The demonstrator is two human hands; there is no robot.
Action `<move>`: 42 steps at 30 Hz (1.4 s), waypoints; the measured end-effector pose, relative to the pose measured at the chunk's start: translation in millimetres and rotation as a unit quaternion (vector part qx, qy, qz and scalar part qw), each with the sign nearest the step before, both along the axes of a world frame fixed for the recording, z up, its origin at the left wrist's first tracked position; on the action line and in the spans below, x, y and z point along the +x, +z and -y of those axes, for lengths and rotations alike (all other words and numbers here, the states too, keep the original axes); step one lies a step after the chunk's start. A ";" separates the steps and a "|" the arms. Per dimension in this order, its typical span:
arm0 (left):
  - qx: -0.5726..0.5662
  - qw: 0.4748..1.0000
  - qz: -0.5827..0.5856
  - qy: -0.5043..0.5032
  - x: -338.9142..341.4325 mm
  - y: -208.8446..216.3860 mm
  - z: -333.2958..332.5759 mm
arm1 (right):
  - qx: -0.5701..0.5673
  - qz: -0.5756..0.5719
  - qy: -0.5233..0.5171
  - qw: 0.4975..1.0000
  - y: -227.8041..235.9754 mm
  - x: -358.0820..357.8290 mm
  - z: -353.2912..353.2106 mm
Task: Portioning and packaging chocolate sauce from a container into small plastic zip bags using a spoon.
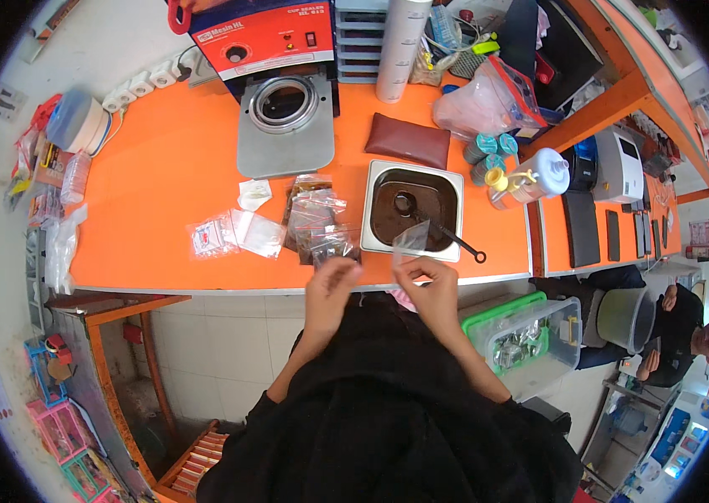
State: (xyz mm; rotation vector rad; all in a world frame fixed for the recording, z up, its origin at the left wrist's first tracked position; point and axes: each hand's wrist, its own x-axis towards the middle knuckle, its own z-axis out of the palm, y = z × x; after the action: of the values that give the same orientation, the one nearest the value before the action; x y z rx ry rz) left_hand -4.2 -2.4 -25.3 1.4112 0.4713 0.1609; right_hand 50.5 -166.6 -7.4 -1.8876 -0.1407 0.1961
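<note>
My right hand (431, 289) pinches a small clear plastic bag (410, 241), raised in front of a steel pan (368, 210) of dark brown liquid. A ladle (405, 204) rests in the pan, its dark handle reaching over the near right corner. My left hand (333, 287) is at the table's near edge, fingers curled and slightly blurred; whether they hold anything is hidden. Just beyond it lies a pile of zip bags (314, 214) with dark contents. Left of the pile are flat clear bags (258, 233) and a crumpled white paper (254, 194).
A red and blue cup sealer (266, 50) stands at the back. Behind the pan lies a maroon pouch (407, 141). A yellow-capped bottle (530, 178) and teal-topped containers (488, 151) stand to its right. Below the table's right side is a green-rimmed plastic box (530, 335). A person (685, 335) sits far right.
</note>
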 end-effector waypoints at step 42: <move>-0.017 0.953 -0.044 -0.298 26.6 0.6 -5.7 | 0.149 -0.230 0.148 0.950 -5.7 -1.1 5.7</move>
State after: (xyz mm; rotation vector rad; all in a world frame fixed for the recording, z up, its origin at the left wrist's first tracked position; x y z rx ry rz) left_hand 22.4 3.3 -24.7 1.4714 0.1041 -0.3988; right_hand 49.5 -172.3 -13.1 -1.4687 -0.1259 0.7705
